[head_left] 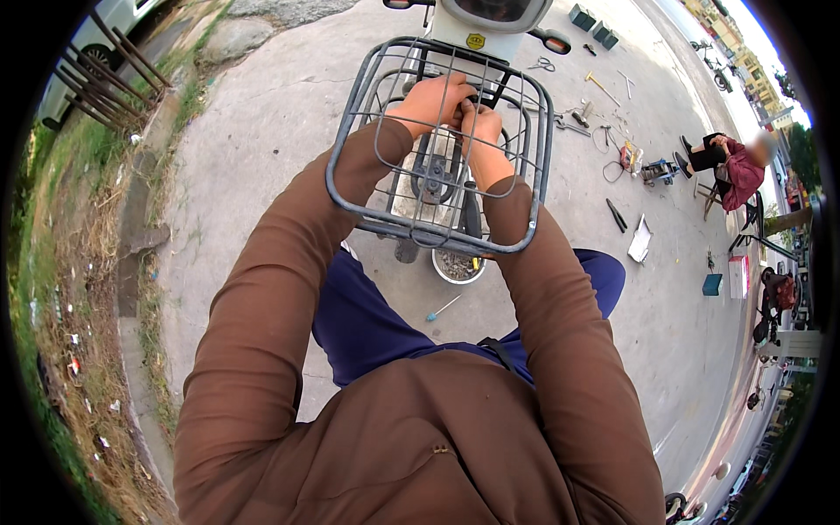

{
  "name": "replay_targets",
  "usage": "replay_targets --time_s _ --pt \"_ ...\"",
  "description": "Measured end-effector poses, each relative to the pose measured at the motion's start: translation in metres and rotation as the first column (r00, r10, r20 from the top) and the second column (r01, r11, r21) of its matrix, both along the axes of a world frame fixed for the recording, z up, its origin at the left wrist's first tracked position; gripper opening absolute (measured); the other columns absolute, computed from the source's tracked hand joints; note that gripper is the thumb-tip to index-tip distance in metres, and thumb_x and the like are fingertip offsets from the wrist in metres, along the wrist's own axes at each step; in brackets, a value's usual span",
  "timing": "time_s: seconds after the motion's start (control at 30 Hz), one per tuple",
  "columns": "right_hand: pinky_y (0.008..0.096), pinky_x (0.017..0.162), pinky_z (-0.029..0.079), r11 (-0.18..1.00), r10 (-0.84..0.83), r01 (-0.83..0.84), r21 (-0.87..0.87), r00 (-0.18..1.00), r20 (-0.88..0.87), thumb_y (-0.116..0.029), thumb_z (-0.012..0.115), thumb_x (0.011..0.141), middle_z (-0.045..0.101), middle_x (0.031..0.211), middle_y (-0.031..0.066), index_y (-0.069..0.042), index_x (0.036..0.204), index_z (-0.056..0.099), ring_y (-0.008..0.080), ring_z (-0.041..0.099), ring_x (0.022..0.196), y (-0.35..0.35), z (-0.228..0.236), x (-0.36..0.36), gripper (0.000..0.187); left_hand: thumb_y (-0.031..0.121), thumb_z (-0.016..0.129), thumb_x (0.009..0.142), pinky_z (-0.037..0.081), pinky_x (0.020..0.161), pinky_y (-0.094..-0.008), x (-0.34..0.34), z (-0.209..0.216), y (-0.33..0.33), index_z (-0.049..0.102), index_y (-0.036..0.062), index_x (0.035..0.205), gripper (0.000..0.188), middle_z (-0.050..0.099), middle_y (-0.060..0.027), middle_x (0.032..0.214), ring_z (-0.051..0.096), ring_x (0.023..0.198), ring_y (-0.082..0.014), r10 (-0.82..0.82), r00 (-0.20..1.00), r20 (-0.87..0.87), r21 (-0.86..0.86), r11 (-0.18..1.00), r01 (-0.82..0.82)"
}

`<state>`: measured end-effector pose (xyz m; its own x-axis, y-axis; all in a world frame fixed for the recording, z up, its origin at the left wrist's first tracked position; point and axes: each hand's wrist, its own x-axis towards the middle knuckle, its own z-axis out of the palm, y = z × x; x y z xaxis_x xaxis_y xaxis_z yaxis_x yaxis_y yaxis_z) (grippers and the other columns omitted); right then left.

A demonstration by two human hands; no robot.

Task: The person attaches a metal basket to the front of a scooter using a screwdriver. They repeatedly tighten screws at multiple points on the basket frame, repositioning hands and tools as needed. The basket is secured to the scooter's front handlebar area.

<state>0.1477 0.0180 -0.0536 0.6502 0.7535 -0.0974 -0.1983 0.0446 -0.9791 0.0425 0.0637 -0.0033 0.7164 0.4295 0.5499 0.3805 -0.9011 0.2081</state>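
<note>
A grey wire basket [549,131] is at the front of a white scooter [472,39]. Wires of the basket cross in front of both my hands, which meet near its far end. My left hand [433,103] has bent fingers closed around a small dark part, too hidden to name. Right beside it, my right hand [481,129] pinches at the same spot, its thumb and fingers close together. Below the hands, dark mechanical parts [435,178] show through the wires. My brown sleeves come up on both sides of the basket's near edge.
Between my legs stand a white bowl [458,279] of small bits and a blue-handled screwdriver [431,317]. Pliers [616,215], a yellow-handled hammer [602,89] and several other tools lie to the right. A person [742,175] sits farther right. A curb [131,254] runs along the left.
</note>
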Motion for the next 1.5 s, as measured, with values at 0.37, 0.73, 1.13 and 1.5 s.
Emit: replay_targets --time_s 0.37,0.73,1.13,1.5 --pt "0.0297 0.041 0.048 0.991 0.072 -0.024 -0.135 0.93 0.361 -0.021 0.062 0.088 0.059 0.058 0.0087 0.002 0.07 0.057 0.0155 0.057 0.046 -0.013 0.01 -0.004 0.03 0.012 0.052 0.079 0.047 0.069 -0.0457 0.003 0.004 0.007 0.062 0.0022 0.08 0.014 0.06 -0.0162 0.088 0.059 0.081 -0.0382 0.09 0.996 0.025 -0.198 0.977 -0.084" --pt "0.0436 0.058 0.05 0.968 0.134 0.156 -0.196 0.339 0.931 -0.032 0.059 0.086 0.063 0.069 0.0197 0.0 0.074 0.063 0.0359 0.064 0.068 -0.031 0.035 -0.003 0.035 0.013 0.054 0.075 0.049 0.07 -0.0423 0.0 0.015 0.005 0.067 0.0021 0.085 0.02 0.064 -0.0207 0.081 0.062 0.079 -0.0382 0.15 0.987 -0.06 -0.366 0.917 -0.162" --pt "0.0472 0.063 0.049 0.97 0.243 -0.016 -0.244 0.144 0.959 -0.023 0.062 0.083 0.062 0.076 0.0236 0.001 0.086 0.054 0.0415 0.061 0.076 -0.025 0.039 0.014 0.026 0.013 0.06 0.076 0.048 0.063 -0.0366 -0.008 0.025 0.01 0.066 -0.0022 0.096 0.026 0.066 -0.0179 0.074 0.062 0.064 -0.0309 0.097 0.995 0.023 -0.533 0.843 -0.07" --pt "0.0392 0.063 0.047 0.6 0.647 -0.499 -0.625 -0.157 0.746 -0.022 0.065 0.074 0.062 0.073 0.0199 0.002 0.085 0.063 0.0348 0.06 0.067 -0.072 0.102 0.0 0.027 0.02 0.068 0.078 0.048 0.081 -0.0412 -0.115 0.075 -0.08 0.062 0.0074 0.111 0.036 0.063 -0.0126 0.099 0.06 0.094 -0.0316 -0.018 0.9 -0.435 -0.27 0.957 -0.111"
